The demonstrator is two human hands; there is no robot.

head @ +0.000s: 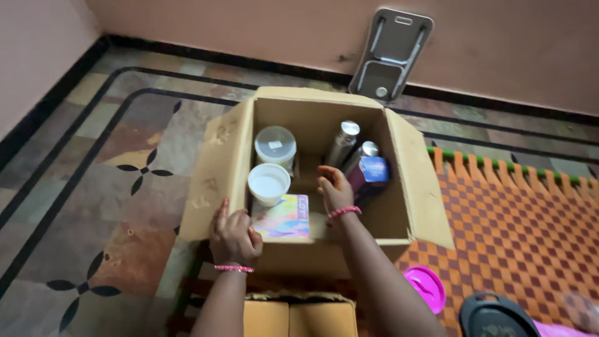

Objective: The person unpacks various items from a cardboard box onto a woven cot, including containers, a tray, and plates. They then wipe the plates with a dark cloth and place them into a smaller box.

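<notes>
Inside the cardboard box, my right hand hangs open and empty beside the colourful booklet; my left hand grips the box's near edge, best kept steady.

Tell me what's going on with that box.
A person is bent over an open cardboard box on the floor. The left hand grips its near-left flap, and the right hand reaches inside with open fingers, holding nothing. In the box are two white lidded tubs, a colourful carton, two steel bottles and a purple pack. A checked orange mat lies alongside.
</notes>
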